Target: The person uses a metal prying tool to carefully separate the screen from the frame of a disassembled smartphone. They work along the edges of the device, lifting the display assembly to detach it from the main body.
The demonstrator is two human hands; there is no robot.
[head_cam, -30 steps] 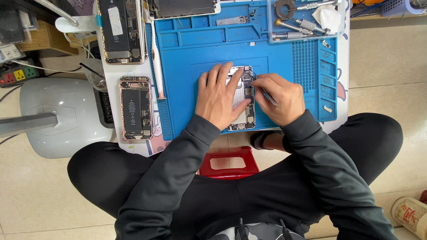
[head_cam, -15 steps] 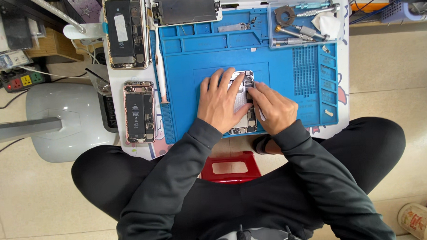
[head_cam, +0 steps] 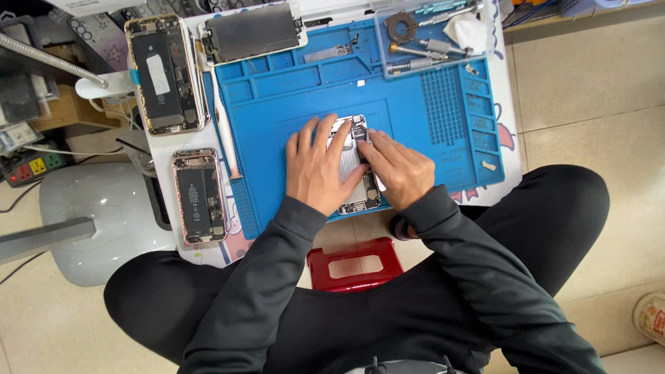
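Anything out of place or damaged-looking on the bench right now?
Nothing stands out. Both hands, left hand and right hand, rest on the opened phone on the blue mat. Two other opened phones lie flat alongside, tools gathered in the mat's corner tray.

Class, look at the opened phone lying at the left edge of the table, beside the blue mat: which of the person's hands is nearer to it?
Left. The left hand lies on the mat just right of that opened phone; the right hand is farther right.
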